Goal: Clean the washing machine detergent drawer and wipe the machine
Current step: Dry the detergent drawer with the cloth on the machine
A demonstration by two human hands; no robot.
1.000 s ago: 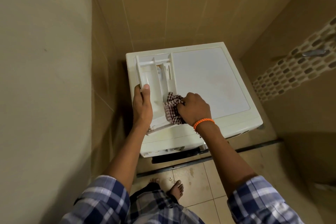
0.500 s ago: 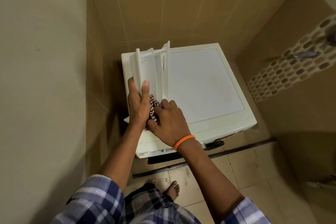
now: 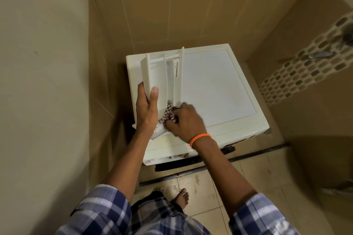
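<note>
Left hand (image 3: pixel 146 109): clamped on the left wall of the detergent drawer (image 3: pixel 162 76), thumb laid inside, fingers wrapped behind. Detergent drawer: white plastic, removed from its slot, held tilted above the left part of the washing machine (image 3: pixel 219 89) top. Checked cloth (image 3: pixel 169 114): bunched, pressed into the near end of the drawer. Right hand (image 3: pixel 186 120): fingers curled tight on the cloth; an orange wristband (image 3: pixel 200 138) is worn. Washing machine: white, set in a tiled corner.
</note>
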